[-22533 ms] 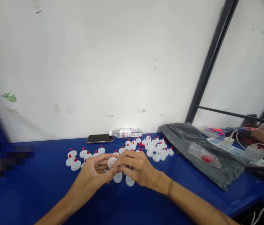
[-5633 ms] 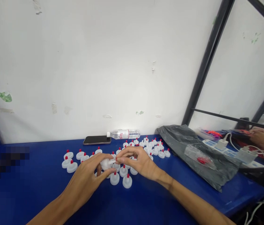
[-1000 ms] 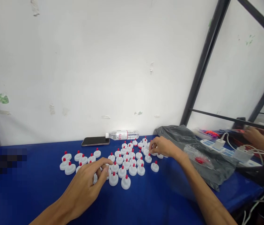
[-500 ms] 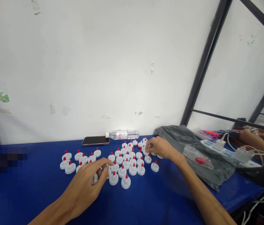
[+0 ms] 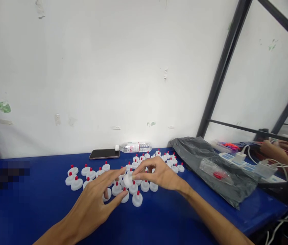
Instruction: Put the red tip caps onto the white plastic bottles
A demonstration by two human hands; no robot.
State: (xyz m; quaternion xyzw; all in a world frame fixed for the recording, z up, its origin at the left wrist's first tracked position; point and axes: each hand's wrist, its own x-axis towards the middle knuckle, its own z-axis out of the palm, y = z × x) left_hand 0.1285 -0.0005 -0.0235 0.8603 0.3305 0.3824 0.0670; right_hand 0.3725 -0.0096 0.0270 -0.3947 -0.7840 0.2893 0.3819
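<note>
My right hand [image 5: 163, 173] pinches a white cap [image 5: 128, 180] between thumb and fingertips, raised over the group and somewhat blurred. No red tip shows on it. My left hand [image 5: 94, 192] reaches in from the left, thumb and fingers spread apart just beside that cap, with nothing between them. Around and under both hands stand many white nozzle caps with red tips, such as a front one [image 5: 137, 199], one at the left [image 5: 76, 183] and one at the right [image 5: 181, 167]. My hands hide part of the group.
A phone [image 5: 104, 154] and a clear bottle lying on its side [image 5: 133, 147] are by the wall. To the right, a grey plastic bag [image 5: 192, 153] carries a clear pouch of red pieces [image 5: 219, 175]. Beyond lie a power strip [image 5: 251, 165] and a black metal frame [image 5: 220, 73].
My right hand has come left from the back right caps and now holds a white cap near my left hand. My left fingers have spread wider.
</note>
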